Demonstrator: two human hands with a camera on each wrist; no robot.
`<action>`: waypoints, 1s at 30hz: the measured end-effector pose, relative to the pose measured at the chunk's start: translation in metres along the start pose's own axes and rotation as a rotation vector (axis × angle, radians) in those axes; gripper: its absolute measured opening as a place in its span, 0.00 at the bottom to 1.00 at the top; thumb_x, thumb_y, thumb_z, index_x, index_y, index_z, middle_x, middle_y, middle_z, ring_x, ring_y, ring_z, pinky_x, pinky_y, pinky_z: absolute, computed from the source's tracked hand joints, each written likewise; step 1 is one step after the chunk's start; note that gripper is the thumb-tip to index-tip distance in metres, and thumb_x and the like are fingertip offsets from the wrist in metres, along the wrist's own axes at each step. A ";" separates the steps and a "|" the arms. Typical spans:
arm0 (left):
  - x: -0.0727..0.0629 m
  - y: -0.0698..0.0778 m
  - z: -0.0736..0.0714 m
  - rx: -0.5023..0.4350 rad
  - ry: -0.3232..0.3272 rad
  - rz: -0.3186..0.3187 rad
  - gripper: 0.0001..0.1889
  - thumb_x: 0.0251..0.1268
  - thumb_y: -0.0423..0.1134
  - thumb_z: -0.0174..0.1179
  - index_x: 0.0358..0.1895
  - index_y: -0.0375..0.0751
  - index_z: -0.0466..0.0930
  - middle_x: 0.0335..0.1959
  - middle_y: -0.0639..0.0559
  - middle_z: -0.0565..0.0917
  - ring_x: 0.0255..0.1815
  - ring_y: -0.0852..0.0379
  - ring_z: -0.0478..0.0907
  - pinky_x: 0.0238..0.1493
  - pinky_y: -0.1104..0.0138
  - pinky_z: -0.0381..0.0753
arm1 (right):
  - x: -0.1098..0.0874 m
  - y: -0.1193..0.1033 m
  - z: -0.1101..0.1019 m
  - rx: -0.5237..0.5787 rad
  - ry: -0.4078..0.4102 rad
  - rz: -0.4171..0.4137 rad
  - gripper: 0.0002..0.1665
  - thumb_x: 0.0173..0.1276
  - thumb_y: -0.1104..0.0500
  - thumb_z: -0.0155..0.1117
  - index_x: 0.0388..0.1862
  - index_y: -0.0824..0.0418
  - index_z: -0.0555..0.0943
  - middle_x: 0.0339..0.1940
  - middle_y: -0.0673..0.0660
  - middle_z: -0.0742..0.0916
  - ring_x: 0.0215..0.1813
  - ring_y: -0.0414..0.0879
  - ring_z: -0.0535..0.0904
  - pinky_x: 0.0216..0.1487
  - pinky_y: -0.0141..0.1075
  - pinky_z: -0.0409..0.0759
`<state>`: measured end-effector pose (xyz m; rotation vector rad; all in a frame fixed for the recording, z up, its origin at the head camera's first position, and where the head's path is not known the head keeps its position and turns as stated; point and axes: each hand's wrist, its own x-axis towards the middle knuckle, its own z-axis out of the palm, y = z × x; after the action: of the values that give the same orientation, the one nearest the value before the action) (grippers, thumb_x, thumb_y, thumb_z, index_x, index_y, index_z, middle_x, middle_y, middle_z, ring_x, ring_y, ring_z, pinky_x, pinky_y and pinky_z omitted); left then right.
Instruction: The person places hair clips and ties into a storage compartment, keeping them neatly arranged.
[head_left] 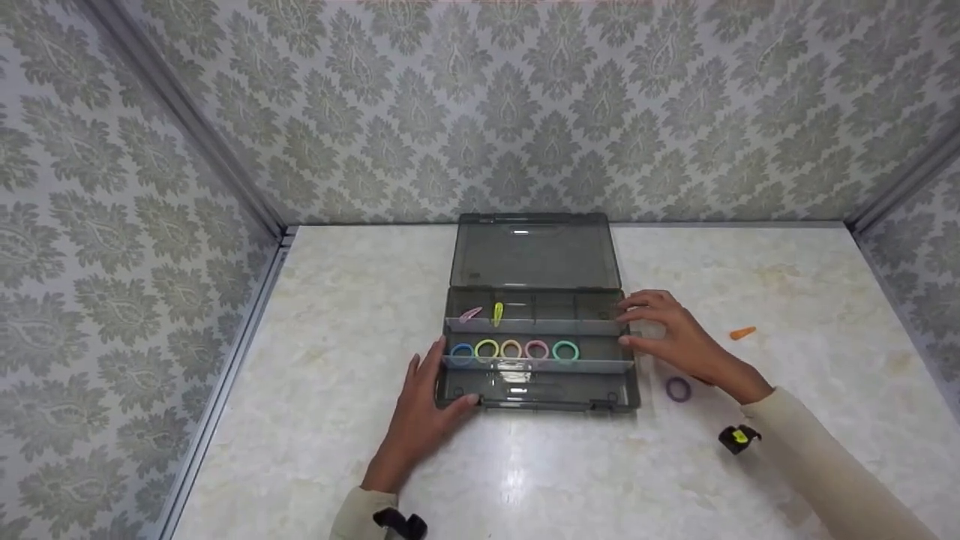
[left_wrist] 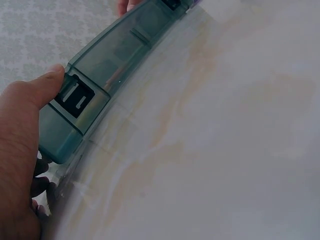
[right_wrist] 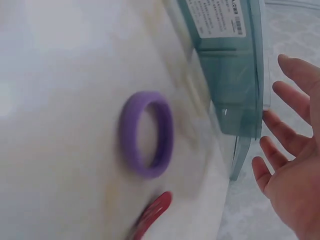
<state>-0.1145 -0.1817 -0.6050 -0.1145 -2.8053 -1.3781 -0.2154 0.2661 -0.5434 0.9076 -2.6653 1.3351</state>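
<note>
A dark translucent organizer box (head_left: pixel 536 386) stands with its lid (head_left: pixel 536 255) folded back. My left hand (head_left: pixel 420 412) holds the front left corner, thumb on the front edge, fingers along the side; the left wrist view shows the thumb (left_wrist: pixel 47 87) beside a black latch. By the right wall is my right hand (head_left: pixel 679 337), fingers loosely bent, fingertips right at the edge, nothing in its palm in the right wrist view. A pink hair clip (head_left: pixel 471 314) and a yellow hair clip (head_left: pixel 498 313) lie in the back row. Several coloured hair ties, including a green one (head_left: pixel 566 342), line the middle row.
Right of the box, a purple hair tie (right_wrist: pixel 131 135) lies on the table (head_left: pixel 360 300) below my right wrist. Farther right rests an orange hair clip (head_left: pixel 742 333), reddish in the right wrist view. Patterned panels (head_left: pixel 510 112) enclose the table at the back and sides.
</note>
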 end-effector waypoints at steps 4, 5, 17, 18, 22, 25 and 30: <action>0.000 0.000 0.001 0.001 -0.001 -0.003 0.56 0.66 0.69 0.74 0.91 0.75 0.47 0.91 0.58 0.57 0.92 0.33 0.41 0.82 0.27 0.54 | -0.013 0.005 -0.004 0.012 0.079 0.010 0.18 0.70 0.65 0.81 0.57 0.63 0.92 0.70 0.62 0.85 0.76 0.60 0.71 0.72 0.38 0.68; 0.000 0.000 0.000 0.001 -0.001 -0.001 0.56 0.66 0.69 0.74 0.91 0.75 0.47 0.91 0.58 0.57 0.92 0.32 0.41 0.81 0.27 0.54 | -0.015 0.007 -0.005 0.009 0.098 0.010 0.18 0.69 0.66 0.81 0.57 0.63 0.92 0.70 0.63 0.85 0.76 0.60 0.71 0.72 0.35 0.67; 0.002 -0.001 0.001 0.002 0.002 0.021 0.57 0.66 0.72 0.72 0.92 0.71 0.48 0.91 0.55 0.58 0.92 0.32 0.42 0.82 0.28 0.55 | -0.048 0.023 -0.024 -0.081 0.228 0.176 0.19 0.71 0.64 0.80 0.58 0.68 0.90 0.69 0.67 0.85 0.78 0.64 0.67 0.72 0.64 0.64; 0.002 -0.001 0.001 0.003 0.003 0.026 0.57 0.66 0.71 0.72 0.92 0.68 0.48 0.91 0.55 0.58 0.91 0.31 0.43 0.82 0.28 0.55 | -0.051 0.025 -0.026 -0.089 0.247 0.188 0.19 0.71 0.64 0.80 0.58 0.69 0.90 0.68 0.68 0.85 0.78 0.65 0.66 0.72 0.67 0.64; 0.002 -0.002 0.002 0.010 0.007 0.042 0.57 0.67 0.71 0.72 0.92 0.64 0.49 0.91 0.53 0.58 0.91 0.30 0.43 0.83 0.29 0.54 | -0.061 0.030 -0.032 -0.117 0.315 0.256 0.19 0.71 0.64 0.80 0.58 0.70 0.90 0.67 0.69 0.85 0.77 0.66 0.66 0.70 0.67 0.67; 0.001 -0.002 0.002 0.011 0.010 0.045 0.57 0.68 0.70 0.72 0.92 0.65 0.48 0.91 0.53 0.58 0.91 0.29 0.43 0.82 0.28 0.54 | -0.070 0.032 -0.034 -0.131 0.351 0.321 0.20 0.73 0.61 0.79 0.60 0.68 0.89 0.69 0.67 0.85 0.78 0.63 0.66 0.70 0.47 0.71; 0.001 0.000 0.001 0.011 0.007 0.033 0.57 0.67 0.71 0.72 0.92 0.68 0.48 0.91 0.54 0.58 0.91 0.29 0.43 0.81 0.26 0.55 | -0.083 0.038 -0.038 -0.105 0.426 0.342 0.20 0.74 0.62 0.79 0.61 0.69 0.89 0.70 0.65 0.83 0.72 0.51 0.68 0.59 0.25 0.70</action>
<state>-0.1154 -0.1808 -0.6060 -0.1549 -2.7913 -1.3536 -0.1746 0.3520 -0.5698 0.1294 -2.5816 1.2495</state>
